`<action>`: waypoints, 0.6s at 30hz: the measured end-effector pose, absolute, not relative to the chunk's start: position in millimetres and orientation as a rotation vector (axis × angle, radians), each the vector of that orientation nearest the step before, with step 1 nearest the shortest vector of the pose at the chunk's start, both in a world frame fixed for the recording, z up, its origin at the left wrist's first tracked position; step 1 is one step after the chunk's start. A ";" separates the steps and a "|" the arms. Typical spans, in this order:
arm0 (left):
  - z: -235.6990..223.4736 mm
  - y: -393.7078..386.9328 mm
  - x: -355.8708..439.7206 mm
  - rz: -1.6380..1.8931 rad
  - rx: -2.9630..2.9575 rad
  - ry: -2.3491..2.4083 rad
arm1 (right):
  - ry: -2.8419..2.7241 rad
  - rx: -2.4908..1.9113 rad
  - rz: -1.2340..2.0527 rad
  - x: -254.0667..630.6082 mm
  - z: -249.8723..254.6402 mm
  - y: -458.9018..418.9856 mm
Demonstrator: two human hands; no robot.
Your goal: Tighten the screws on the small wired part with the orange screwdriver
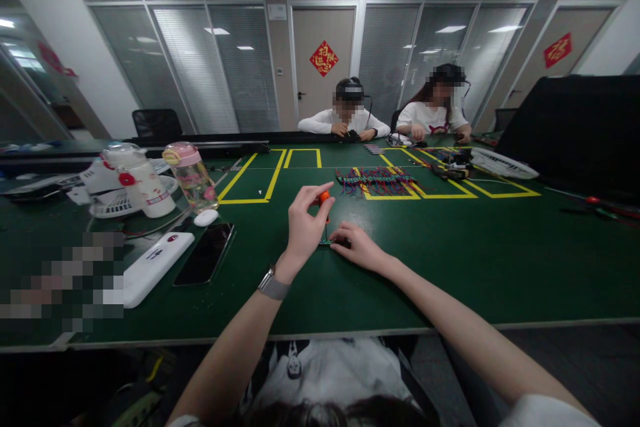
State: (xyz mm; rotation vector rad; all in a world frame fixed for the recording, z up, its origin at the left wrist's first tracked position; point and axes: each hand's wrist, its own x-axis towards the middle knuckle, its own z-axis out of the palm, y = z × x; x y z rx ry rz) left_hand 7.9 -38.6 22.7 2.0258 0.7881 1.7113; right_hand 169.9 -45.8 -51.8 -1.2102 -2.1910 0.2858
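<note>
My left hand (305,217) is closed around the orange handle of a screwdriver (325,196). The screwdriver stands upright, its thin shaft pointing down at a small green circuit board (325,242) on the table. Whether the tip sits in a screw is too small to tell. My right hand (357,245) rests low at the board's right side, thumb and fingers pinched at its edge and partly hiding it. Beyond both hands lies a row of green circuit boards with red and blue wires (377,180).
On the left of the green table (480,260) are a phone (205,255), a white power bank (156,270), a white case (206,217), a pink-lidded bottle (193,177) and a white jug (150,187). Two people sit opposite. A white basket (504,164) stands at the right.
</note>
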 end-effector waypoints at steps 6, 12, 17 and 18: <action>24.9 -40.9 7.5 1.700 2.090 0.787 | -2.195 -1.214 0.290 169.7 -50.7 -46.8; 23.1 -39.7 8.4 1.776 2.104 0.866 | -2.189 -1.209 0.290 170.5 -51.5 -47.0; 22.7 -36.3 7.3 1.720 2.055 0.825 | -2.193 -1.204 0.287 170.9 -53.7 -45.6; 22.3 -35.9 7.5 1.677 2.034 0.772 | -2.192 -1.202 0.288 170.8 -54.1 -45.3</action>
